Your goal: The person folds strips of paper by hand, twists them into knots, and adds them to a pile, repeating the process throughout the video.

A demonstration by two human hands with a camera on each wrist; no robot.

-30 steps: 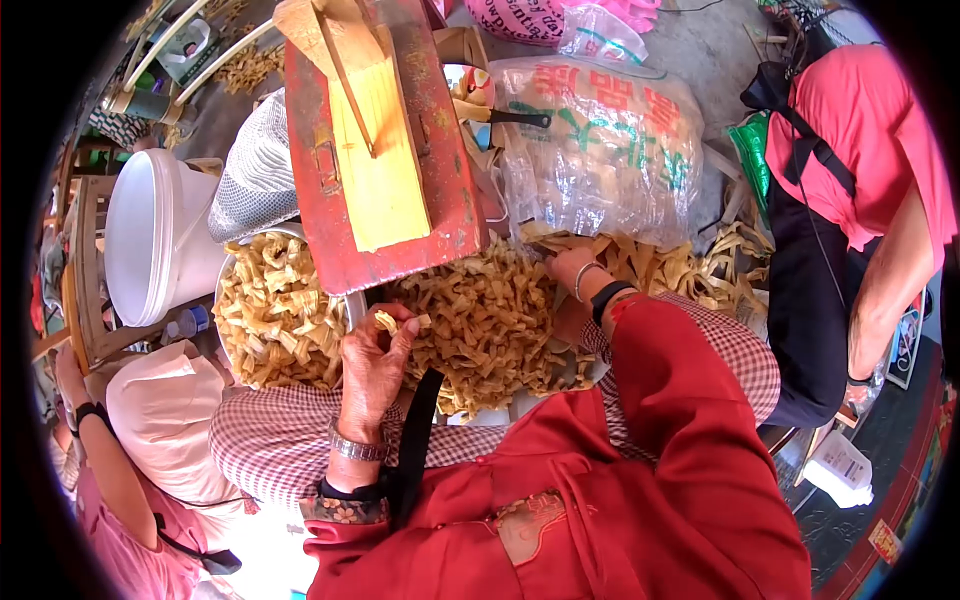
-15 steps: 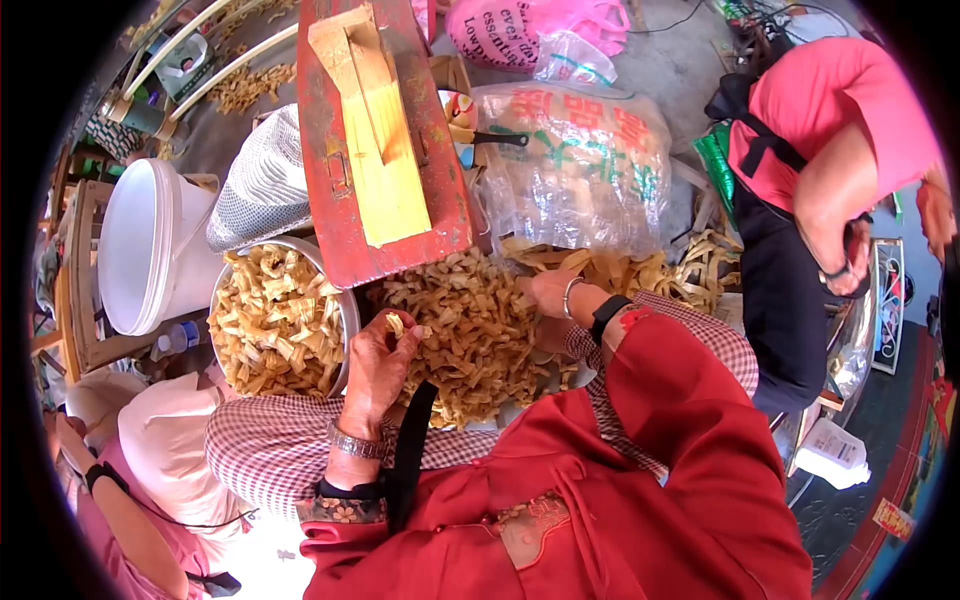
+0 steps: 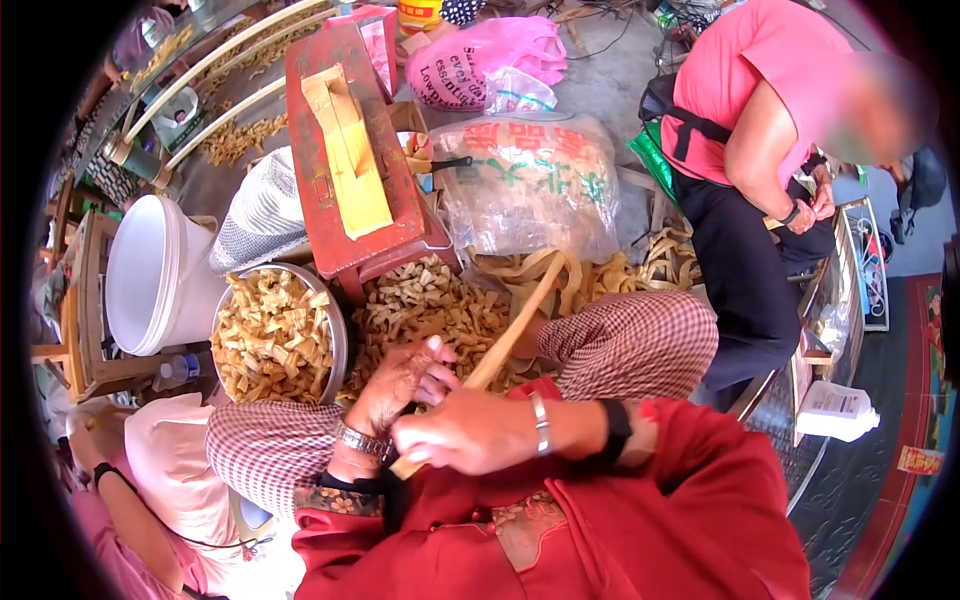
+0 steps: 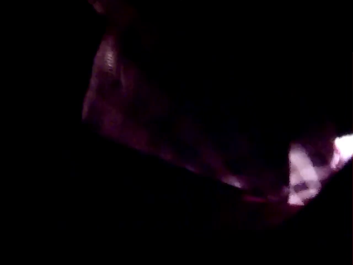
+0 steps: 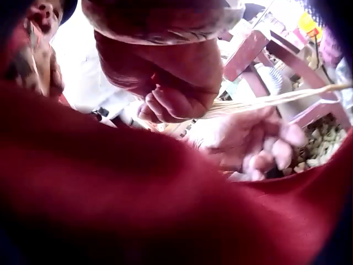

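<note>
One long tan strip point(image 3: 515, 325) slants over the checked trousers point(image 3: 635, 340), its lower part gripped by the right hand point(image 3: 465, 430), fingers curled round it. Just beside, the left hand point(image 3: 400, 385) has loosely bent fingers. Beyond lies a heap of knotted pieces point(image 3: 425, 300), near a metal bowl point(image 3: 338, 335) filled with more.

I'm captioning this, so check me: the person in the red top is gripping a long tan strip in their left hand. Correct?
The side is wrong: the head view shows the person in the red top gripping the long tan strip in their right hand.
</note>
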